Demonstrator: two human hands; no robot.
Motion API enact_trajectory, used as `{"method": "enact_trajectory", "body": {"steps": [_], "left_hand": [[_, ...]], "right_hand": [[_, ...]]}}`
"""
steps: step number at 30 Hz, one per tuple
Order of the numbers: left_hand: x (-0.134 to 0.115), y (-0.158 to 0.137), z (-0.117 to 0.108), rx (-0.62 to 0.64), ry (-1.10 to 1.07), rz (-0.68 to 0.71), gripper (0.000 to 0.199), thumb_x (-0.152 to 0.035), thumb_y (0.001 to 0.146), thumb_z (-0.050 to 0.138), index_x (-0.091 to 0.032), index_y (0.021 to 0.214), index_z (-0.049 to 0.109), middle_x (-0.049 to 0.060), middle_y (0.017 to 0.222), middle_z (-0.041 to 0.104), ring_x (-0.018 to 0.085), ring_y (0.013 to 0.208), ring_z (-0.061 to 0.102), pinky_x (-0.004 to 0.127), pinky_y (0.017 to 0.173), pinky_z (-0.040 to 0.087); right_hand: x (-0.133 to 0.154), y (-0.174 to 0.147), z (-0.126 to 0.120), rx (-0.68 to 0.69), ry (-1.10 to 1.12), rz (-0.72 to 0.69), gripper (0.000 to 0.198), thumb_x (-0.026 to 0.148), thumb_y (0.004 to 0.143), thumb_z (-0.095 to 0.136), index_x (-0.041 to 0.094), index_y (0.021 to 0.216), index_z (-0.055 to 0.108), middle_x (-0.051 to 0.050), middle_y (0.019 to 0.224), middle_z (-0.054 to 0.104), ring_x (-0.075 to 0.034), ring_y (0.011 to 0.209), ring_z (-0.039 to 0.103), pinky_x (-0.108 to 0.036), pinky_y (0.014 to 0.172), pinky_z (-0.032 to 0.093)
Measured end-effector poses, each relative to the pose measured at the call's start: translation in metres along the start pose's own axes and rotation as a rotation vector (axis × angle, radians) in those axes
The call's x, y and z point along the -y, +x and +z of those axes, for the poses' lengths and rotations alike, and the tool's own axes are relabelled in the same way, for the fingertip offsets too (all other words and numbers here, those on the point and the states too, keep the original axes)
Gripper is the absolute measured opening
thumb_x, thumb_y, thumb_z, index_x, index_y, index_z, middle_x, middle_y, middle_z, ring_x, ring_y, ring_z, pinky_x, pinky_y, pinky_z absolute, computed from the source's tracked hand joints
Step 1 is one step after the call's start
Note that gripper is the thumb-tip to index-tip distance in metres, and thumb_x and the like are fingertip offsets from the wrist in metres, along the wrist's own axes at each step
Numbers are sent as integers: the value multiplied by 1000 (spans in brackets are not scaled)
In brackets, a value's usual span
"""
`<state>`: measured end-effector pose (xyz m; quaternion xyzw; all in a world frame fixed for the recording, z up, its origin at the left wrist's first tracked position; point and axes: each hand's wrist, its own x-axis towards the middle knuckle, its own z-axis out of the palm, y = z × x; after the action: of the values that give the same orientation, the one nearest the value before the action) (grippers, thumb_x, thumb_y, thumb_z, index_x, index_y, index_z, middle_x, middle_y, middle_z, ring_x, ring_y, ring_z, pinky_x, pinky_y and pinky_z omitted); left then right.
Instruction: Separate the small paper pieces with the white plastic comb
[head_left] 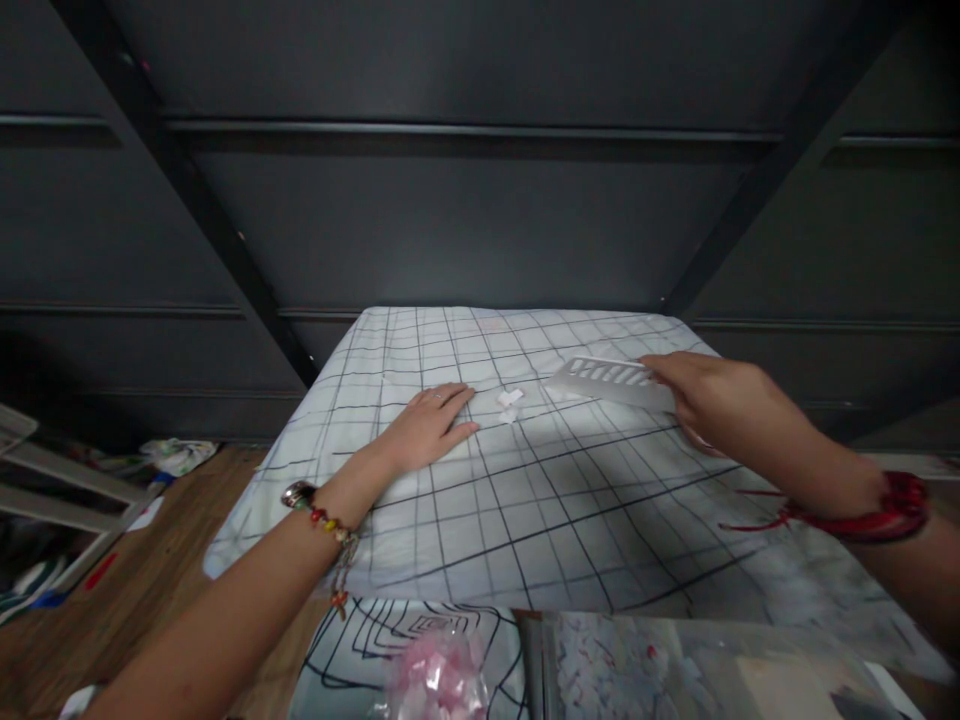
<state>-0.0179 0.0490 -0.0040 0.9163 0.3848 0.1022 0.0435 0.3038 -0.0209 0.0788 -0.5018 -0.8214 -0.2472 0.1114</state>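
My left hand [431, 428] lies flat on the white tablecloth [510, 500] with its dark grid lines, fingers stretched out. Just right of its fingertips are small white scraps [511, 398], apart from the hand. My right hand [712, 400] grips a white plastic slotted piece [611, 382] by its right end. That piece is tilted, and its row of slanted openings faces up. Its left end comes down close to the cloth; whether it touches I cannot tell. The right fingers are partly hidden behind the piece and the hand.
A dark panelled wall [450, 220] stands behind the table. At the near edge are a pink bundle in clear plastic [439, 675] and a clear plastic-covered stack [675, 665]. A pale rack [75, 490] and a crumpled cloth [178, 456] are at left on the wooden floor [180, 600].
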Motion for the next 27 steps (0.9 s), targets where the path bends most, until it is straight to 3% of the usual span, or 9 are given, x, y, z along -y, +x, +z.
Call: {"method": "enact_trajectory", "body": {"steps": [4,7,14,18,21,27], "left_hand": [[1,0,0,-4,-5,8,49,-45,97,33,-13,135,36,15,140,41,27,129,36,44,105,30],[0,0,0,-9,-3,7,48,-45,97,33,-14,134,36,15,140,41,27,129,36,43,105,30],[2,0,1,-31,-28,23,46,-43,97,36,-15,132,38,15,138,43,28,127,39,45,104,32],[1,0,1,-31,-30,27,45,-43,97,35,-15,132,37,15,139,42,28,127,38,45,105,31],[0,-1,0,-19,-25,13,47,-43,97,35,-14,133,37,15,139,41,28,128,37,44,105,30],[1,-1,-1,-19,-14,8,49,-45,97,35,-13,134,38,15,139,42,27,127,39,42,105,32]], "right_hand": [[-1,-10,-5,-49,33,-58,31,5,81,40,8,101,63,-15,101,69,-22,88,67,-32,80,53],[-3,-15,-13,-104,-6,-32,29,8,82,41,8,100,63,-15,94,70,-23,81,67,-31,72,54],[15,-19,-19,69,-46,78,31,3,79,38,12,97,61,-13,88,70,-23,75,67,-31,65,52],[36,-23,-24,0,9,40,28,5,78,39,15,89,63,-9,77,70,-23,63,66,-32,53,51],[40,-19,-27,-73,34,9,31,5,79,38,15,95,63,-9,81,71,-23,69,67,-32,59,54],[26,0,-17,-66,17,-47,34,4,77,37,13,99,62,-9,87,70,-22,81,67,-35,74,55]]}}
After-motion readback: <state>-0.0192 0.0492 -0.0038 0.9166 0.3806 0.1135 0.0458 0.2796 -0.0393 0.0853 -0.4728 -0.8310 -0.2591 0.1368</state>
